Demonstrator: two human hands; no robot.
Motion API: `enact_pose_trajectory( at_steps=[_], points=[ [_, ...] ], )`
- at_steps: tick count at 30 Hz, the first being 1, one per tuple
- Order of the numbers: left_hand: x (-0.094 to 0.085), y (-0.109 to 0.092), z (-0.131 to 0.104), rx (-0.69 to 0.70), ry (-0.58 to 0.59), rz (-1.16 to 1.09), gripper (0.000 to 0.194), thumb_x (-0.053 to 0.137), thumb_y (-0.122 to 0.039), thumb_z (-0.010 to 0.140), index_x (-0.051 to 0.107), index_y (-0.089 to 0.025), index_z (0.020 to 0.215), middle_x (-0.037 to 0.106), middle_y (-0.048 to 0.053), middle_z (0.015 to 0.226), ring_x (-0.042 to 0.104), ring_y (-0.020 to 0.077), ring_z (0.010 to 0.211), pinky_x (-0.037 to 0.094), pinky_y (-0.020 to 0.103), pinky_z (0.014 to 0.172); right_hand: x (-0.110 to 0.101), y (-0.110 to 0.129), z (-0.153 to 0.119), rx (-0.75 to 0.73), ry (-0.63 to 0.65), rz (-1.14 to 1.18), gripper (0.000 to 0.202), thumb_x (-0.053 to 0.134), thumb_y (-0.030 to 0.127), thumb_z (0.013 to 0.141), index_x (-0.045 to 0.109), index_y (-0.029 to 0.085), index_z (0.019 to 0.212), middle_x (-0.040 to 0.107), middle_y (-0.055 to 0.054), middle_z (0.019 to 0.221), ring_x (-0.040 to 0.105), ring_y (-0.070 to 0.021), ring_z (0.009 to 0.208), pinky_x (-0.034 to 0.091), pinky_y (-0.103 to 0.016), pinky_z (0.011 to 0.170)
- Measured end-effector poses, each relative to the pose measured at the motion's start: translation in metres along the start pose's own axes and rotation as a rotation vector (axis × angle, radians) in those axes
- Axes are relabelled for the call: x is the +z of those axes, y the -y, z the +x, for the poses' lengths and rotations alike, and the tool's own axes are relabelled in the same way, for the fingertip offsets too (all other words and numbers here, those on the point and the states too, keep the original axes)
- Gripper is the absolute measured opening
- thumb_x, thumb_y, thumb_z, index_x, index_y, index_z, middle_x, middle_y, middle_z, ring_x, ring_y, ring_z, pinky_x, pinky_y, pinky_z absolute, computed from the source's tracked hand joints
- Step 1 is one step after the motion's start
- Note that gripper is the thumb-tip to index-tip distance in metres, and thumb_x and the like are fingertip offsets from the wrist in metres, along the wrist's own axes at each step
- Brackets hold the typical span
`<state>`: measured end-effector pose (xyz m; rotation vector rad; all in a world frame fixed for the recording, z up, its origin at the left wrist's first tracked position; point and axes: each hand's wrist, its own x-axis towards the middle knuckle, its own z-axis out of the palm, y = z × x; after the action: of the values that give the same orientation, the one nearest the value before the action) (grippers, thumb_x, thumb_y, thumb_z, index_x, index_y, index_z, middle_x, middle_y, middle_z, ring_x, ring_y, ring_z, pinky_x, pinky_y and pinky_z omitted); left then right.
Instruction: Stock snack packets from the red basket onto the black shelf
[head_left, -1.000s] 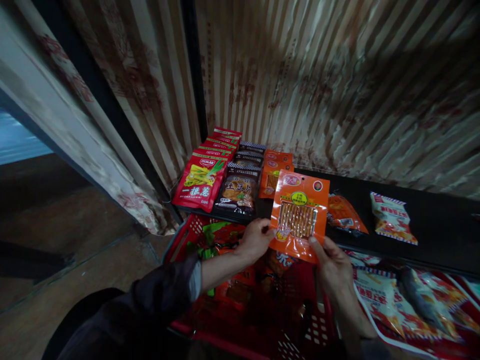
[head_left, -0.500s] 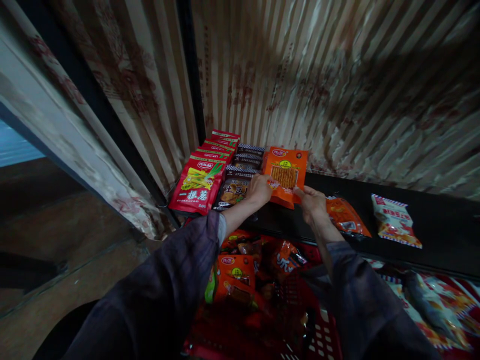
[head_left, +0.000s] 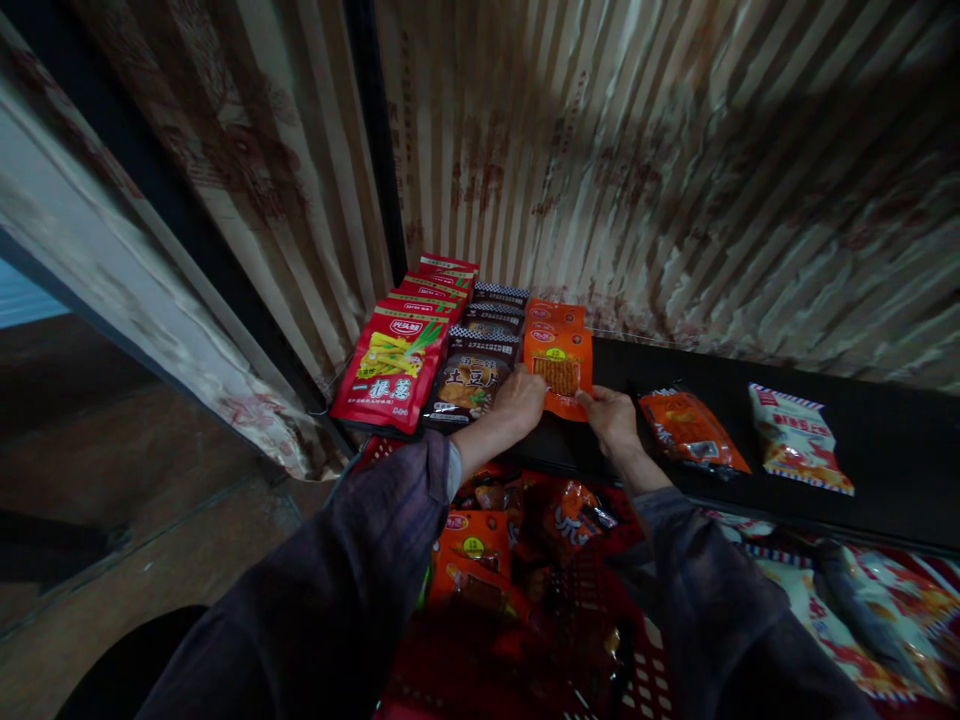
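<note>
Both hands grip the lower corners of an orange snack bag at the black shelf. My left hand is closed on its left corner, and my right hand pinches the right one. Behind it another orange bag of the same kind shows its top edge. To the left stands a row of black potato-chip bags, overlapping front to back. Beyond them is a row of red snack bags at the shelf's left end.
Farther right on the shelf lie an orange bag and a white-and-red bag. Below the shelf edge, a red basket holds several snack bags. More white bags lie at lower right. A striped curtain hangs behind.
Both hands have lowered the orange bag onto the shelf, in front of a like bag whose top now shows behind it. The view has shifted slightly.
</note>
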<state>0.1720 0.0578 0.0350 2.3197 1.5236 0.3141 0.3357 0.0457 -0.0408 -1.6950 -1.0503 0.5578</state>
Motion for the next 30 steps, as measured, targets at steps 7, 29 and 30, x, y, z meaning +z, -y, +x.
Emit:
enact_pose_trajectory(
  at_steps=[7,29,30],
  points=[
    [0.001,-0.002,-0.003,0.013,0.021,0.087,0.036,0.037,-0.007,0.093,0.068,-0.003,0.112,0.064,0.023,0.116,0.065,0.0253,0.109,0.051,0.029,0.088,-0.003,0.003,-0.002,-0.054,0.0,-0.244,0.027,0.064,0.043,0.075,0.071,0.016,0.074,0.068,-0.003,0.061,0.062,-0.0186,0.065,0.046,-0.024,0.056],
    [0.018,-0.003,-0.011,0.217,-0.099,0.384,0.034,0.04,-0.002,0.091,0.069,-0.001,0.109,0.062,0.025,0.113,0.056,0.0288,0.112,0.053,0.033,0.082,-0.003,0.043,-0.035,-0.073,0.015,-0.843,0.047,0.049,0.035,0.091,0.051,0.022,0.136,0.061,-0.013,0.117,0.062,-0.0295,0.108,0.049,-0.039,0.084],
    [0.019,-0.004,-0.01,0.216,-0.095,0.39,0.034,0.04,-0.003,0.091,0.069,-0.002,0.109,0.063,0.024,0.113,0.055,0.0284,0.112,0.053,0.033,0.082,-0.002,0.043,-0.035,-0.07,0.018,-0.851,0.046,0.048,0.034,0.091,0.052,0.022,0.135,0.061,-0.013,0.118,0.061,-0.0292,0.108,0.049,-0.038,0.084]
  ],
)
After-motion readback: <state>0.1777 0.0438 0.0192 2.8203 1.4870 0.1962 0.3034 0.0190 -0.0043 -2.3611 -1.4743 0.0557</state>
